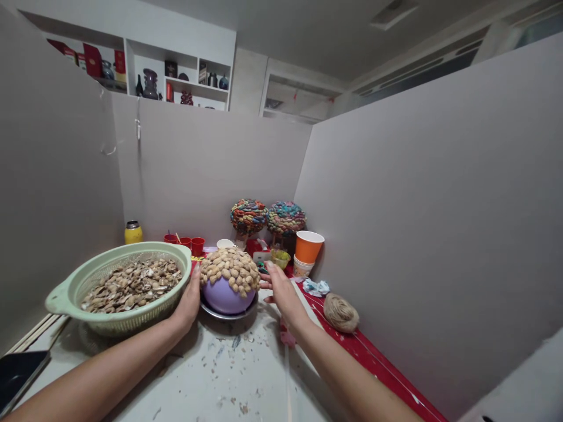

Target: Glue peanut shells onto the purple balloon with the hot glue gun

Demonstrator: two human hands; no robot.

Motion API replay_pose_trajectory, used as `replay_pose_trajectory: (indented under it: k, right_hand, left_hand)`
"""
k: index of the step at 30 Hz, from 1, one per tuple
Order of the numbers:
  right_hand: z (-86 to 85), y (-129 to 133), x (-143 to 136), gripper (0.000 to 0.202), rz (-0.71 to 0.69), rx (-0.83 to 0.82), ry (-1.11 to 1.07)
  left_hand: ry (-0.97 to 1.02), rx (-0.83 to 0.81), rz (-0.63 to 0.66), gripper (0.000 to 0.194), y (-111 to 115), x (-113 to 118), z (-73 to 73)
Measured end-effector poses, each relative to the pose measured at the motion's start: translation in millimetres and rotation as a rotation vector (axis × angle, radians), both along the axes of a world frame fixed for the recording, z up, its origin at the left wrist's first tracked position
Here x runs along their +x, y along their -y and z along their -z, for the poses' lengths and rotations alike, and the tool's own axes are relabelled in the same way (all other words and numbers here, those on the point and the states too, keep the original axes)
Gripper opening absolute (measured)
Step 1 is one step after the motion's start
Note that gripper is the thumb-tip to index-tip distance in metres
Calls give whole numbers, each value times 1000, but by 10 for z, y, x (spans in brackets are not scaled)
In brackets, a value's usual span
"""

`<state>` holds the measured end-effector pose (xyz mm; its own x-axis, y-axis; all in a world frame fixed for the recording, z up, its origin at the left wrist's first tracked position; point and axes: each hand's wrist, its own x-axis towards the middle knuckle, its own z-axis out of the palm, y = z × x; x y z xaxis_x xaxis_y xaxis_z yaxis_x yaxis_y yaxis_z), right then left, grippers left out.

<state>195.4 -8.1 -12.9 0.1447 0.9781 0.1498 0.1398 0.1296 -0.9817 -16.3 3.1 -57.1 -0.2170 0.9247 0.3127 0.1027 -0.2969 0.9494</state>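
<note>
A purple balloon-like ball (227, 295), its top covered with peanut shells (229, 266), rests in a shallow metal bowl (229, 316). On its left side is my left hand (190, 300), fingers stretched along the shells; whether it touches them I cannot tell. My right hand (284, 291) is at the ball's right side with fingers spread, its fingertips close to the shells. Neither hand grips anything. Left of my left hand, a green colander (173, 252) holds a heap of loose shells (134, 284).
Two colorful shell-covered balls (249, 216) stand at the back. Red cups (197, 246) and a yellow jar (133, 232) are behind the colander. To the right are an orange paper cup (308, 248), crumpled tissue (315, 287) and a twine ball (341, 313). Grey partitions (431, 205) enclose the table.
</note>
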Motion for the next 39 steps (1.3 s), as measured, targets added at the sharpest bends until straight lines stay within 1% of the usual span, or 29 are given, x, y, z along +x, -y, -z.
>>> replay_pose_trajectory:
  k: [4,8,11,14,16,18,20,22,23,25,26,27,28,29,31,34,37,39]
  right_hand:
    - [10,19,37,47,-22,17,-5]
    - [51,69,143,47,1,37,3]
    - [116,127,278,46,15,74,14]
    - [190,208,440,40,-1,114,47]
    - [234,284,546,38,-23,135,82]
    - [269,380,636,39,-41,149,118]
    - [300,487,708,41,-45,151,146]
    - [329,590,763,42,-41,147,157]
    - [343,635,785,44,-38,149,157]
    - [368,711,820,47,-34,163,162]
    - [377,742,833,48,-32,175,172]
    - [384,772,841,49,-27,190,189]
    - [388,800,844,49,-22,205,212]
    - [390,829,842,48,-18,220,240]
    - [385,886,823,46,-16,245,292]
    - [374,954,770,42,-55,263,344]
    - [374,976,735,35,-92,277,377]
    - [382,965,737,34,-82,290,398]
  left_hand:
    - [-30,13,-8,66,24,-10,16]
    - [-73,66,-3,66,138,15,26]
    - [-115,144,-26,65,239,52,34]
    - [-145,216,-40,63,324,88,28]
    - [-158,268,-28,62,388,108,18]
    - [-184,371,1,62,480,121,10]
    - [-238,512,42,59,605,133,11]
    - [-330,659,120,52,745,149,19]
    - [-393,742,204,48,812,162,25]
    - [-529,891,455,44,918,202,31]
    - [-582,936,581,44,955,227,31]
    - [-622,959,677,45,979,255,30]
    - [-646,964,734,44,992,282,29]
    - [-653,956,751,41,995,306,28]
    - [-658,920,719,32,984,343,31]
    - [-696,855,668,17,956,363,47]
    - [-754,831,657,12,947,362,63]
    - [-779,828,668,9,952,361,69]
